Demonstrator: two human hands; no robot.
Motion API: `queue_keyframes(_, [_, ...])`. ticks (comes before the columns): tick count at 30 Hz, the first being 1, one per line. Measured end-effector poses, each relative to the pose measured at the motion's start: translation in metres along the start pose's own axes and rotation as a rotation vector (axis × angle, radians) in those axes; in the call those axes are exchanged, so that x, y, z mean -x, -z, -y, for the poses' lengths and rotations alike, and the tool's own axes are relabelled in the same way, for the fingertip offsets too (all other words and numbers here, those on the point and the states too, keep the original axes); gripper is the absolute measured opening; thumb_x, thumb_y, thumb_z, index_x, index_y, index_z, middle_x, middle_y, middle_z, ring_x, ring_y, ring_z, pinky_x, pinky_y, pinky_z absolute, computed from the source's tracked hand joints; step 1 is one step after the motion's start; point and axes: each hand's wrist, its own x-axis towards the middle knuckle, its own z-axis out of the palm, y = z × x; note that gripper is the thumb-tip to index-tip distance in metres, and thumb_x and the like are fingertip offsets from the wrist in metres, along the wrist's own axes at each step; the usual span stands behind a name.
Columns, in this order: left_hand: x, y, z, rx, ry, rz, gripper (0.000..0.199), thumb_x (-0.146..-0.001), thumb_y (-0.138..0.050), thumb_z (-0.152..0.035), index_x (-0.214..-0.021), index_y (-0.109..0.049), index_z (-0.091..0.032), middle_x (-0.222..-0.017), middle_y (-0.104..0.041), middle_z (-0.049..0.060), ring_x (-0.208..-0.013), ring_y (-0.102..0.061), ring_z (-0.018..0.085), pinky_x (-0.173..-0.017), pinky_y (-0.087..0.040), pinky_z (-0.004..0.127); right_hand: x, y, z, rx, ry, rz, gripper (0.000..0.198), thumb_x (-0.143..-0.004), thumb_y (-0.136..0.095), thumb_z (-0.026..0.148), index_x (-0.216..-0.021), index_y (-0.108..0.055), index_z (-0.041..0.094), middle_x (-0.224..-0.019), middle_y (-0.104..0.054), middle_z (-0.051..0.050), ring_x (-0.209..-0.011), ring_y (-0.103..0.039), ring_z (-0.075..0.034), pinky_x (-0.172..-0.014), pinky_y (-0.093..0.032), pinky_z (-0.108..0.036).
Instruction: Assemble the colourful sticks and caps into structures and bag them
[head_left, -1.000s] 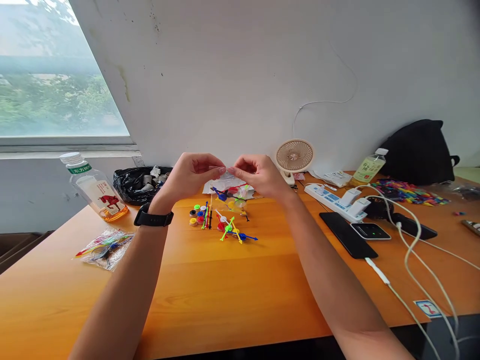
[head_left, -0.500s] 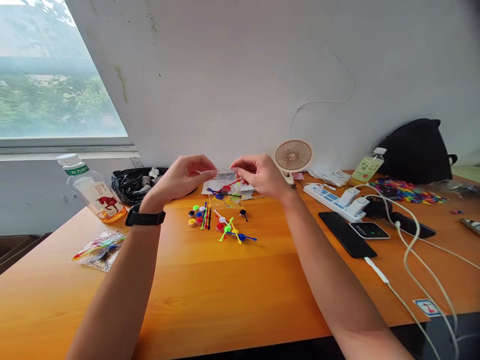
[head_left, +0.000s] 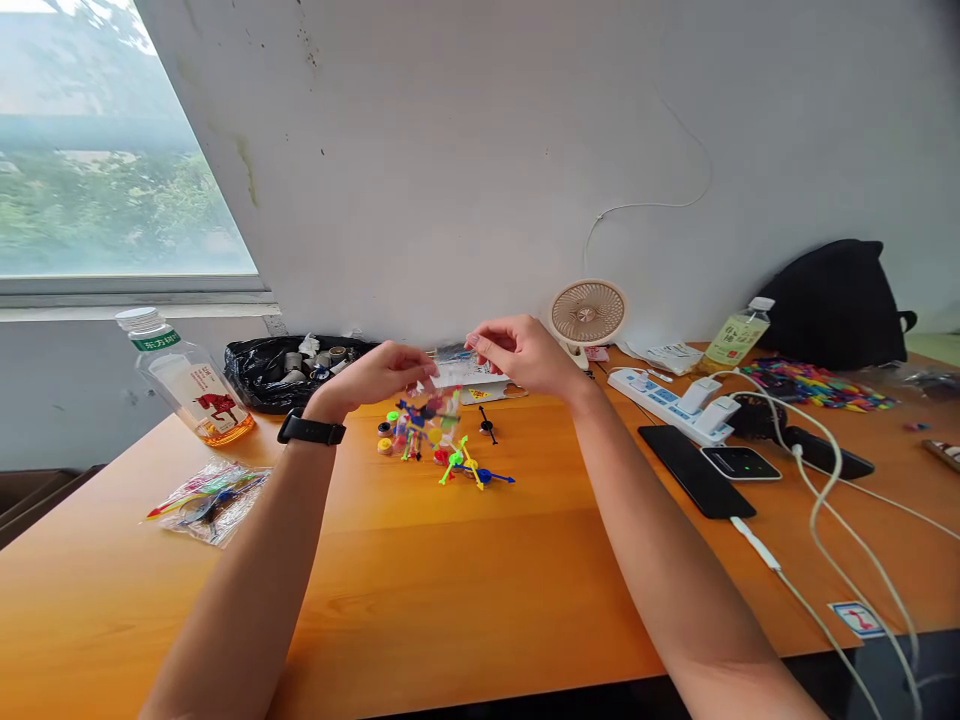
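My left hand (head_left: 375, 378) is closed on the top of a clear plastic bag (head_left: 442, 412), which hangs below the fingers with colourful arrow-shaped pieces inside. The bag is blurred and hides part of the pieces behind it. My right hand (head_left: 521, 352) is held up to the right, apart from the bag, thumb and fingertips pinched together; what is between them, if anything, I cannot make out. Under the hands lie green and yellow arrow spinners (head_left: 457, 460), a blue spinner (head_left: 487, 477), a black spinner (head_left: 487, 425) and several round coloured pieces (head_left: 385, 445).
A second bag of arrows (head_left: 210, 500) lies at left, near a tilted-looking drink bottle (head_left: 191, 380) and a black plastic bag (head_left: 255, 375). Along the right are a fan (head_left: 587, 311), a power strip (head_left: 667, 405), a phone (head_left: 694, 470) and loose white cables (head_left: 825, 480).
Both hands held the bag's top edge earlier. My left hand has lowered with the bag toward the left and front; the right hand has come off it and barely moved.
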Motion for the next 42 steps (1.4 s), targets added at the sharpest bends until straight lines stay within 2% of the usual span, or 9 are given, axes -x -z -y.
queue_keyframes(2, [-0.005, 0.0, 0.008, -0.005, 0.037, -0.319, 0.047, -0.094, -0.056, -0.058, -0.087, -0.071, -0.014, -0.073, -0.066, 0.004, -0.062, -0.053, 0.014, -0.056, -0.04, 0.023, 0.0, 0.0, 0.001, -0.003, 0.006, -0.005, 0.043, -0.098, -0.059, 0.056, -0.086, -0.072, 0.016, -0.072, -0.061, -0.002, -0.062, -0.051, -0.013, -0.055, -0.037, -0.026])
queue_keyframes(4, [-0.008, 0.001, 0.017, -0.128, 0.088, -0.426, 0.052, -0.095, -0.05, -0.062, -0.079, -0.067, -0.016, -0.066, -0.059, 0.001, -0.06, -0.05, 0.014, -0.054, -0.037, 0.024, 0.0, 0.0, 0.001, -0.007, 0.009, -0.007, 0.042, -0.099, -0.058, 0.054, -0.087, -0.072, 0.016, -0.073, -0.062, -0.002, -0.062, -0.053, -0.013, -0.056, -0.038, -0.026])
queue_keyframes(8, [-0.006, 0.004, 0.025, -0.308, 0.179, -0.103, 0.056, -0.092, -0.051, -0.069, -0.075, -0.068, -0.018, -0.063, -0.061, 0.001, -0.06, -0.055, 0.018, -0.055, -0.037, 0.027, -0.001, 0.002, -0.002, 0.025, -0.003, 0.006, 0.038, -0.099, -0.057, 0.05, -0.089, -0.072, 0.016, -0.075, -0.066, -0.003, -0.065, -0.056, -0.014, -0.059, -0.039, -0.027])
queue_keyframes(11, [-0.003, 0.003, 0.022, -0.398, 0.159, 0.017, 0.049, -0.088, -0.059, -0.065, -0.096, -0.077, -0.02, -0.094, -0.078, 0.006, -0.084, -0.069, 0.024, -0.069, -0.048, 0.027, 0.0, 0.006, -0.009, 0.124, -0.031, 0.104, 0.032, -0.098, -0.058, 0.045, -0.092, -0.074, 0.018, -0.08, -0.07, -0.003, -0.069, -0.058, -0.014, -0.063, -0.041, -0.026])
queue_keyframes(15, [-0.001, -0.003, 0.008, -0.394, 0.135, 0.248, 0.055, -0.09, -0.058, -0.061, -0.129, -0.073, -0.025, -0.134, -0.073, 0.007, -0.113, -0.07, 0.026, -0.087, -0.052, 0.027, 0.001, 0.003, -0.03, 0.33, -0.193, 0.45, 0.017, -0.09, -0.07, 0.033, -0.095, -0.077, 0.019, -0.096, -0.076, -0.006, -0.08, -0.065, -0.017, -0.068, -0.043, -0.026])
queue_keyframes(19, [-0.003, -0.016, 0.004, -0.406, 0.173, 0.433, 0.052, -0.088, -0.062, -0.057, -0.129, -0.074, -0.026, -0.132, -0.074, 0.007, -0.102, -0.073, 0.024, -0.076, -0.053, 0.025, 0.0, -0.015, -0.063, 0.53, -0.546, 0.834, 0.023, -0.083, -0.078, 0.036, -0.099, -0.077, 0.02, -0.087, -0.077, -0.005, -0.077, -0.069, -0.019, -0.066, -0.044, -0.026])
queue_keyframes(28, [-0.016, -0.062, 0.017, -0.45, 0.417, 0.664, 0.081, -0.079, -0.072, -0.055, -0.149, -0.055, -0.02, -0.106, -0.08, 0.014, -0.078, -0.075, 0.026, -0.057, -0.052, 0.028, 0.0, -0.044, -0.083, 0.64, -0.534, 0.76, 0.024, -0.08, -0.079, 0.031, -0.1, -0.074, 0.02, -0.102, -0.077, -0.006, -0.086, -0.069, -0.021, -0.061, -0.039, -0.026])
queue_keyframes(34, [-0.017, -0.069, 0.008, -0.367, 0.102, 0.741, 0.048, -0.087, -0.064, -0.048, -0.13, -0.072, -0.03, -0.114, -0.079, 0.006, -0.089, -0.072, 0.024, -0.065, -0.053, 0.028, -0.001, -0.045, -0.085, 0.481, -0.485, 0.962, 0.024, -0.077, -0.077, 0.022, -0.101, -0.074, 0.021, -0.093, -0.077, -0.001, -0.085, -0.069, -0.018, -0.064, -0.042, -0.023])
queue_keyframes(42, [-0.014, -0.03, 0.031, -0.464, 0.256, 0.468, 0.063, -0.085, -0.066, -0.055, -0.141, -0.065, -0.026, -0.127, -0.074, 0.009, -0.086, -0.073, 0.022, -0.068, -0.053, 0.026, -0.002, -0.032, -0.07, 0.528, -0.477, 0.811, 0.044, -0.085, -0.075, 0.056, -0.114, -0.074, 0.024, -0.101, -0.077, -0.006, -0.087, -0.07, -0.021, -0.072, -0.047, -0.025])
